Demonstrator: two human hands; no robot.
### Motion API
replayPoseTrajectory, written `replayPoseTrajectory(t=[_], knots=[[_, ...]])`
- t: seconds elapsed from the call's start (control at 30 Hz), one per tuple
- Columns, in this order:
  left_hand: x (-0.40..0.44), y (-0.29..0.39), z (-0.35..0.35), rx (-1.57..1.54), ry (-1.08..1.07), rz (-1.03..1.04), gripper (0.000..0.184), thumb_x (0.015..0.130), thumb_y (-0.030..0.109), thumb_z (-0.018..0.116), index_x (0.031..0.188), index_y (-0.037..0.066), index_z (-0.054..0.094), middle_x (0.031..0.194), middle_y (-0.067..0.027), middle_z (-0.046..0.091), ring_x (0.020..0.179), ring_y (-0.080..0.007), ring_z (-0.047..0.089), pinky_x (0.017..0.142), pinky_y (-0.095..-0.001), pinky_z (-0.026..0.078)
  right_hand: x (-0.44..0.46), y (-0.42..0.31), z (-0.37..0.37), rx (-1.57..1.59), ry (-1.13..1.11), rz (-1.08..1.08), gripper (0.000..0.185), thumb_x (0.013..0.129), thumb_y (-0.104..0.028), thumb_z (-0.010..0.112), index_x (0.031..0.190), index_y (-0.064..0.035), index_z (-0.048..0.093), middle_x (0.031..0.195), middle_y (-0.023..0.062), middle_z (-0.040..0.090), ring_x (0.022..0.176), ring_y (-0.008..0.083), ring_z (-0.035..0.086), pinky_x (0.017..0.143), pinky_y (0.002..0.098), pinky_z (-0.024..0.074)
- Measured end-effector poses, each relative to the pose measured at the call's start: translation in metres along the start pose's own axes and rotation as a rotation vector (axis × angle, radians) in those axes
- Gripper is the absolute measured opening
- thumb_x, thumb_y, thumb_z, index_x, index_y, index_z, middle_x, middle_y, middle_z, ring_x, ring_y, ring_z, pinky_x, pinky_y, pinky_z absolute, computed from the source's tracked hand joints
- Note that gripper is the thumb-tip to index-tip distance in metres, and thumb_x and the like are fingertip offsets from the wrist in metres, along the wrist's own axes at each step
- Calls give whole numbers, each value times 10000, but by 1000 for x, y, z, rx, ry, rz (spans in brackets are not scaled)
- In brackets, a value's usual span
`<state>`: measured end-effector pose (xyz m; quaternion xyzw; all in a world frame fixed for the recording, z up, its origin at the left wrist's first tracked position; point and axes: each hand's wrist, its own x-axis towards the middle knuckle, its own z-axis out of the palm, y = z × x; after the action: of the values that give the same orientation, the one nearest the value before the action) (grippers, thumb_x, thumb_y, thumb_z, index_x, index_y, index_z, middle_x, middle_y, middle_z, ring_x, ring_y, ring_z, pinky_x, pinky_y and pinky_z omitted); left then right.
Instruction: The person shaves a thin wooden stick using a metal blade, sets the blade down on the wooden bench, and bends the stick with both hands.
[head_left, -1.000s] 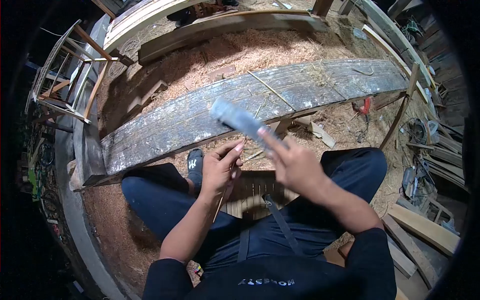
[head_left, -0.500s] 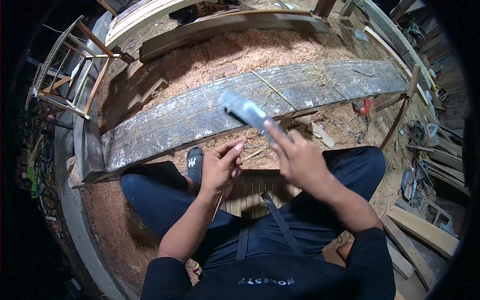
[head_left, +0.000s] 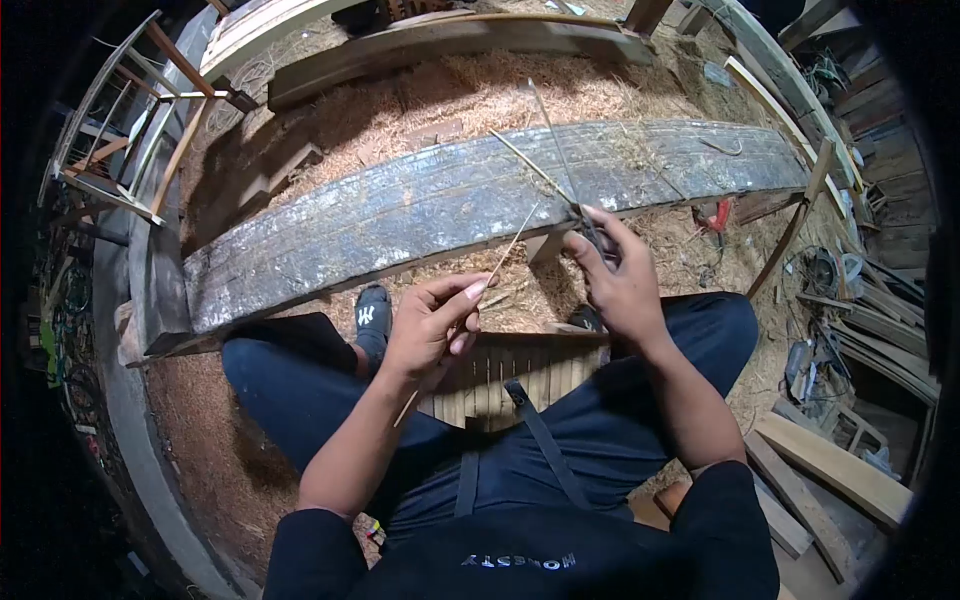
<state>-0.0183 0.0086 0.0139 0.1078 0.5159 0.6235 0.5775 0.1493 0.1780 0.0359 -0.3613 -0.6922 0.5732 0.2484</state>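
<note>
My left hand point(head_left: 430, 325) is closed around a thin wooden strip point(head_left: 517, 237), pinching it between thumb and fingers. The strip's upper end points up and right toward the plank, and its lower end shows below by my wrist. In my right hand point(head_left: 622, 275) is the handle of a large knife point(head_left: 556, 150). Its blade points up and away, seen nearly edge-on, apart from the strip. Beyond both hands lies a long weathered plank point(head_left: 340, 235), with another thin stick point(head_left: 520, 157) resting on it.
Wood shavings point(head_left: 480, 100) cover the floor. A wooden chair frame point(head_left: 180, 95) stands at the far left. Cut boards point(head_left: 835, 465) lie at the lower right, and a red-handled tool point(head_left: 716, 215) sits beyond my right knee. Slats point(head_left: 490, 385) show between my legs.
The knife has swung from lying across near the strip, broad face showing, to pointing up and away edge-on. My right hand has moved slightly up and right; the left keeps the strip.
</note>
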Motion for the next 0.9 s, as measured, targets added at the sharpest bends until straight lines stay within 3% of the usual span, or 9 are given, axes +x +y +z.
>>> replayPoseTrajectory(t=[0.03, 0.07, 0.13, 0.3, 0.6, 0.73, 0.9], knots=[[0, -1, 1, 15, -25, 5, 261, 1008, 141, 637, 1210, -18, 684, 662, 2, 583, 438, -40, 417, 417, -194, 327, 2, 1, -1, 89, -45, 126, 335, 963, -209, 743, 1185, 19, 638, 766, -60, 581, 603, 24, 483, 527, 218, 383], [1, -1, 1, 31, -53, 12, 260, 1011, 147, 634, 1207, -17, 685, 646, 5, 574, 435, -40, 415, 417, -194, 324, 3, 3, -1, 80, -39, 134, 335, 963, -209, 743, 1185, 19, 638, 766, -60, 581, 603, 24, 483, 527, 218, 383], [2, 0, 2, 60, -80, -2, 259, 1015, 151, 629, 1202, -19, 687, 625, 8, 561, 430, -39, 413, 415, -195, 323, 3, 7, 3, 415, -128, 266, 297, 963, -191, 737, 1176, -2, 652, 740, -62, 571, 573, 13, 459, 507, 199, 331], [-1, 1, 7, 80, -108, -38, 260, 1030, 170, 609, 1177, -25, 699, 577, 16, 537, 419, -40, 423, 412, -198, 320, 6, 11, 5, 540, -92, 180, 351, 962, -153, 727, 1250, 16, 619, 826, 11, 647, 643, 68, 583, 556, 216, 459], [-4, 2, 7, 147, -185, -60, 285, 1040, 206, 617, 1223, 5, 701, 664, -7, 612, 485, -45, 489, 456, -194, 370, 7, 6, 4, 545, -4, 190, 390, 938, -98, 743, 1260, 23, 561, 852, 39, 662, 688, 102, 662, 552, 222, 514], [-4, 1, 11, 129, -144, -76, 304, 1028, 199, 620, 1238, -12, 680, 631, 9, 568, 456, -37, 457, 427, -187, 336, 9, 12, 1, 513, 54, 175, 376, 935, -87, 743, 1233, 22, 541, 838, 50, 657, 666, 113, 668, 533, 236, 523], [-4, 2, 5, 82, -212, -68, 323, 1004, 144, 641, 1295, 6, 666, 713, 6, 570, 523, -36, 485, 473, -199, 400, 14, 17, -5, 549, 136, 136, 361, 930, -87, 749, 1204, 22, 540, 824, 49, 649, 624, 119, 656, 519, 244, 523]])
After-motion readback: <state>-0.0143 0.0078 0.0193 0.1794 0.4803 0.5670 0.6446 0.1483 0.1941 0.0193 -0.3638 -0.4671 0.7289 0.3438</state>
